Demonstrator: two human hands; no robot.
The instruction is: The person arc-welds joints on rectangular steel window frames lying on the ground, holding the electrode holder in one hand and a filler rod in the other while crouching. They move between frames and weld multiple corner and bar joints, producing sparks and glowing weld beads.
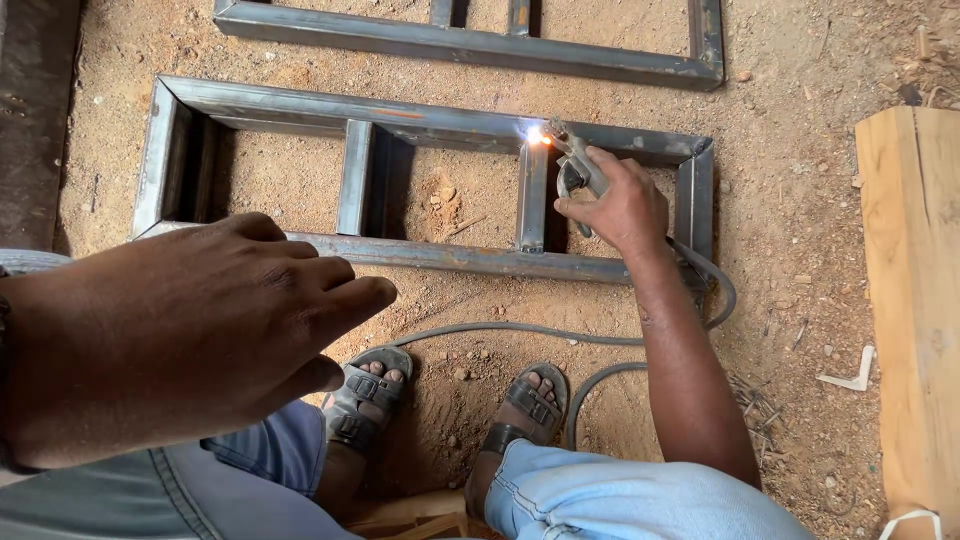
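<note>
My right hand (618, 205) grips a metal welding electrode holder (575, 160) whose tip touches the far rail of a rectangular steel frame (420, 122), where a bright white spark (537, 135) glows at the joint with an upright crossbar (532, 195). My left hand (190, 330) is raised close to the camera, palm down, fingers together and loosely extended, holding nothing. It hides part of the frame's near rail and my left knee.
A grey cable (520, 330) runs from the holder across the sandy ground past my sandalled feet (445, 405). A second steel frame (470, 42) lies farther away. A wooden plank (915, 300) stands at the right, with scraps and a white hook nearby.
</note>
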